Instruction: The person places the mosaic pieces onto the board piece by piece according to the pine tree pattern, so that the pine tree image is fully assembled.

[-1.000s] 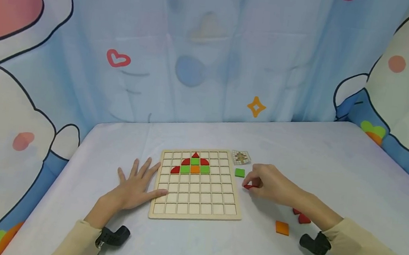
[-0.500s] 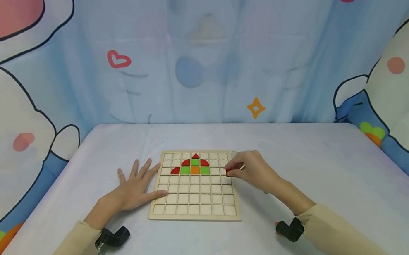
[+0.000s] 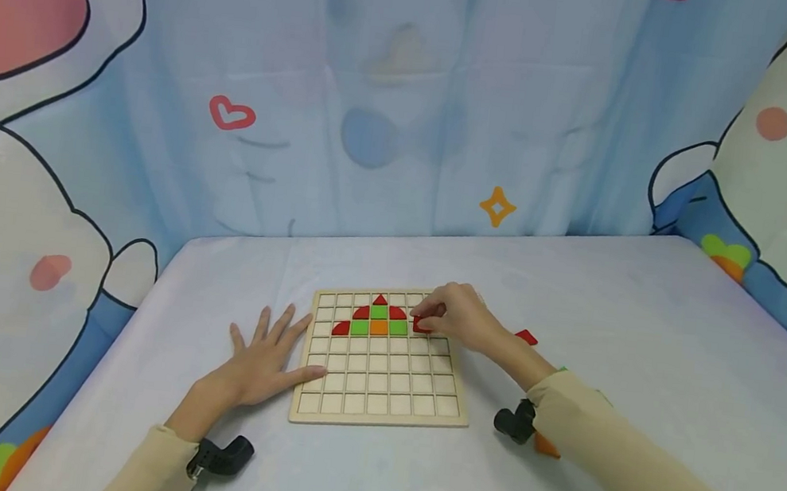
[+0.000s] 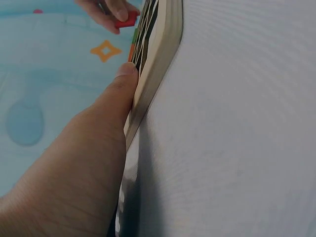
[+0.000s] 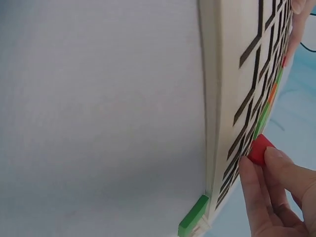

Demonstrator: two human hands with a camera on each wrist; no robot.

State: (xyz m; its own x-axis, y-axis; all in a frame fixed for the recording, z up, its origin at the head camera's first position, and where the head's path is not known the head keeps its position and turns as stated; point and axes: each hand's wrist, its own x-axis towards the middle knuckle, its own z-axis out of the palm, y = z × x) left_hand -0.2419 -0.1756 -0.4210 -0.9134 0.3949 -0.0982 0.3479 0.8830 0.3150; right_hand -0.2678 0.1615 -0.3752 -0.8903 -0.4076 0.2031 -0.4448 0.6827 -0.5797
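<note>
A wooden grid board (image 3: pixel 378 388) lies on the white-covered table. Several coloured pieces sit in its upper cells: a red triangle (image 3: pixel 380 300) on top, green squares (image 3: pixel 398 327), an orange square (image 3: pixel 379 327) and red pieces with a curved side (image 3: pixel 341 328). My left hand (image 3: pixel 261 368) lies at the board's left side, fingers spread and straight, thumb over the edge. My right hand (image 3: pixel 461 317) pinches a red piece (image 5: pixel 258 149) between thumb and fingers, just right of the row holding the orange square. The fingers partly cover this piece.
Beyond my right forearm lies a red piece (image 3: pixel 526 337). An orange tile (image 3: pixel 547 446) shows partly below the right sleeve. In the right wrist view, a green tile (image 5: pixel 192 217) lies beside the board's edge. A blue printed curtain (image 3: pixel 407 119) hangs behind the table.
My right hand has moved left from the table beside the board to over its upper right cells, carrying the red piece. The left hand has stayed in place on the board's edge.
</note>
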